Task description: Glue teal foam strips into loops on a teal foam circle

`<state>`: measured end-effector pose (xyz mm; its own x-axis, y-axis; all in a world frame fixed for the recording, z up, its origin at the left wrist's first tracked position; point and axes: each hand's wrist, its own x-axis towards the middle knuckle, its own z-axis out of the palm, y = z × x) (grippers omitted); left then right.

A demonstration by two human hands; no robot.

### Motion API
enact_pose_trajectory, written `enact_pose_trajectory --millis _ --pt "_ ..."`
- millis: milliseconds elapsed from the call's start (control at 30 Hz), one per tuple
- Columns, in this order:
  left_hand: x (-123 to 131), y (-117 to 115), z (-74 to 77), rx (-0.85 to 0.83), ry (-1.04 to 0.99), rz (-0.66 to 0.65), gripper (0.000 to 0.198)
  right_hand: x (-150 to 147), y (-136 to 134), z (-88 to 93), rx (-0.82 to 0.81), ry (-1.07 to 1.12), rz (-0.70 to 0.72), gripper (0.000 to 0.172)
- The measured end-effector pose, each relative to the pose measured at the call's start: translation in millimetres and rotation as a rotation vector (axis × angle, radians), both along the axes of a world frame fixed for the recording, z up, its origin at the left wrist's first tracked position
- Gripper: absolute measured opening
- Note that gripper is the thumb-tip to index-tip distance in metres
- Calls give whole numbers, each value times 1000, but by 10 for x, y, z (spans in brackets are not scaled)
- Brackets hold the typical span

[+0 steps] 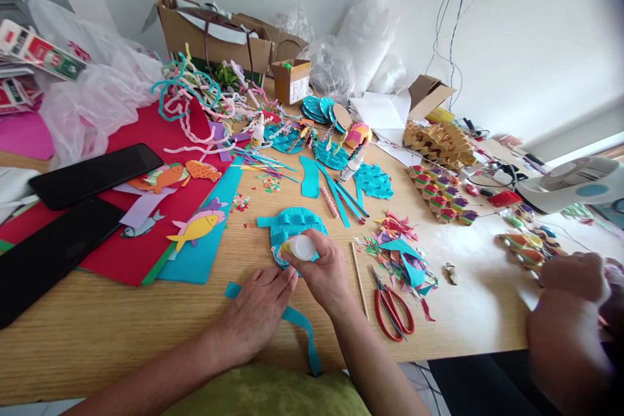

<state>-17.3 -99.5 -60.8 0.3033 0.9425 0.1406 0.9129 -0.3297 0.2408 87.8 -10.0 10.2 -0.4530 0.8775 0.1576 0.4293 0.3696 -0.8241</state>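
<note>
Head: right hand (pixel 327 275) grips glue bottle (pixel 300 247); left hand (pixel 257 313) open, flat (near table edge (pixel 97 374)).

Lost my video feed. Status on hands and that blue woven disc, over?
Right hand gripping glue bottle at blue woven disc. Left hand flat on blue paper strip. Scissors beside right hand, apart.

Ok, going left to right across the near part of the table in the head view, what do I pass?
Black tablet → yellow paper fish → left hand → glue bottle in the right hand → wooden stick → red scissors → another person's hand.
</note>
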Motion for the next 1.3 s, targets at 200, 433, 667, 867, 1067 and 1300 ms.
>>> enact_pose_trajectory --millis 200,433,667,867,1067,1300 --pt "3 -6 -31 27 10 -6 32 3 -5 80 -51 -27 17 15" --pt "7 17 12 -19 -13 -6 28 20 -32 207 -123 -50 129 25" --pt "-9 11 42 -31 17 -16 34 112 75 116 -181 -9 186 35" --pt "-22 8 47 -8 35 -41 35 152 127 95 -166 -34 172 27" --pt "-16 5 19 3 31 -16 36 127 92 158 -139 11 103 21" --pt "-17 2 30 -20 37 -25 37 107 93 151 -155 44 86 20"
